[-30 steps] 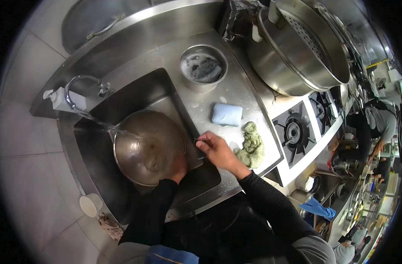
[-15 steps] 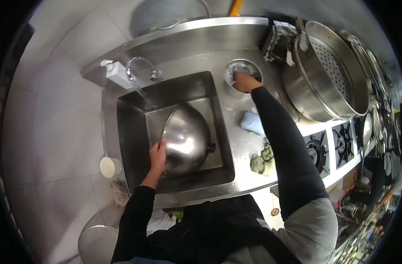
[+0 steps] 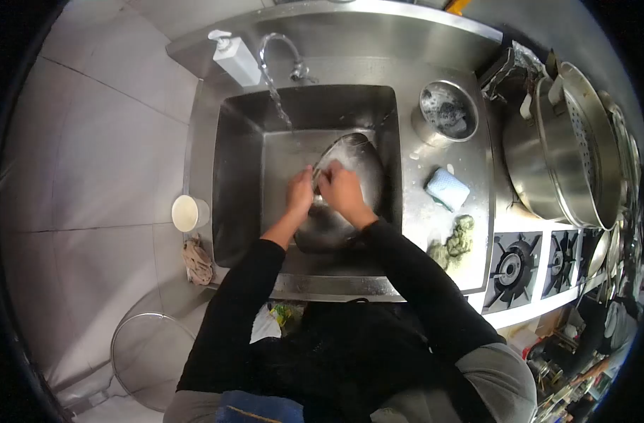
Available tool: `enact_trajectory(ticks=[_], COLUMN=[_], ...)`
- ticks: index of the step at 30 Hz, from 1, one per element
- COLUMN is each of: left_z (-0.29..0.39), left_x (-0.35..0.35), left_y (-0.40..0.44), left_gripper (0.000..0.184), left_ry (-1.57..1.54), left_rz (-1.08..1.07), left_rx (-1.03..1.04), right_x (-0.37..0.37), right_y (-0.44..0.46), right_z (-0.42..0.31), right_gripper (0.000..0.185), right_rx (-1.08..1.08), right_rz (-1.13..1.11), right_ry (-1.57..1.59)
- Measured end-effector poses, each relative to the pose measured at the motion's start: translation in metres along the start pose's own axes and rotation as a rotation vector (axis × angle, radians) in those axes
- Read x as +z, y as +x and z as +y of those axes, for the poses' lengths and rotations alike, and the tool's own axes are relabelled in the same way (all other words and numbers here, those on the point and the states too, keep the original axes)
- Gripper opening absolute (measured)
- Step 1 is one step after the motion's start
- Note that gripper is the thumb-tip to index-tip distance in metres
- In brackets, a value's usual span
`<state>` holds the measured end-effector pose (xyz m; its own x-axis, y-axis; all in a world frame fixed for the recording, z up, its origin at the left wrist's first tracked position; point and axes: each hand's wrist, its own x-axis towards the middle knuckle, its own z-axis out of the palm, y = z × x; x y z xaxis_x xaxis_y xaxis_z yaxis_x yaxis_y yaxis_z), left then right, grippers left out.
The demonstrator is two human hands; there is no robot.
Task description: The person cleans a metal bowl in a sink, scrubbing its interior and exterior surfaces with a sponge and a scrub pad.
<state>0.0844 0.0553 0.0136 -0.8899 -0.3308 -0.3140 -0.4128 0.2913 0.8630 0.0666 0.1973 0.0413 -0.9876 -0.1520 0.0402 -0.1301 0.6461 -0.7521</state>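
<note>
A round metal lid or bowl (image 3: 364,169) leans tilted in the steel sink (image 3: 237,204), its outer side facing me. My left hand (image 3: 300,194) is closed on its left rim. Close beside it, my right hand (image 3: 342,190) is closed and pressed to the metal near the same rim; whatever it holds is hidden and blurred. Water runs from the curved faucet (image 3: 280,39) into the sink, left of the metal piece. On the counter to the right stands a metal pot (image 3: 435,130) with suds and a dark scrubber (image 3: 452,114) inside.
Right of the sink lie a blue-white sponge (image 3: 447,189) and a green scrubbing cloth (image 3: 459,243). Big steamer pots (image 3: 548,155) and gas burners (image 3: 510,268) are further right. A soap bottle (image 3: 237,62) stands behind; a cup (image 3: 188,213) is at the left.
My right hand has left the suds pot and come down to the metal piece beside my left hand. The view has shifted, and the metal piece remains tilted in the sink.
</note>
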Motion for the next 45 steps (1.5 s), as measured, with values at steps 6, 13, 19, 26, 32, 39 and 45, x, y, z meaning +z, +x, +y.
enact_trajectory(ticks=[6,13,19,26,32,39,45], left_z=[-0.014,-0.034,-0.047,-0.073,0.014,-0.017,-0.015], left_x=[-0.024,-0.031,-0.027,-0.043,-0.033,-0.033,-0.036], left_y=[-0.031,-0.039,-0.022,-0.050,0.039,-0.011,-0.017], left_gripper=[0.055,0.051,0.045,0.044,0.059,0.054,0.052], left_ry=[-0.092,-0.326,-0.140,-0.209,-0.182,0.041,0.030], left_rz=[-0.156,-0.202,-0.124,-0.097,-0.231,-0.121,-0.100], left_rx=[-0.106,-0.188,-0.214,0.008,-0.388,0.025,-0.060], right_x=[0.009,-0.004,0.024,0.006,0.052,0.001,0.050], right_y=[0.039,0.037,-0.017,0.077,-0.009,0.059,-0.004], right_z=[0.022,0.033,-0.023,0.121,-0.021,0.051,-0.006], right_gripper=[0.024,0.023,0.021,0.022,0.025,0.025,0.019], right_rx=[0.298,0.360,0.185,0.155,0.093,0.425,0.318], right_rz=[0.213,0.197,0.090,0.064,0.084,0.160,0.134], right_ry=[-0.186,-0.106,-0.214,-0.228,-0.250,-0.093,-0.127])
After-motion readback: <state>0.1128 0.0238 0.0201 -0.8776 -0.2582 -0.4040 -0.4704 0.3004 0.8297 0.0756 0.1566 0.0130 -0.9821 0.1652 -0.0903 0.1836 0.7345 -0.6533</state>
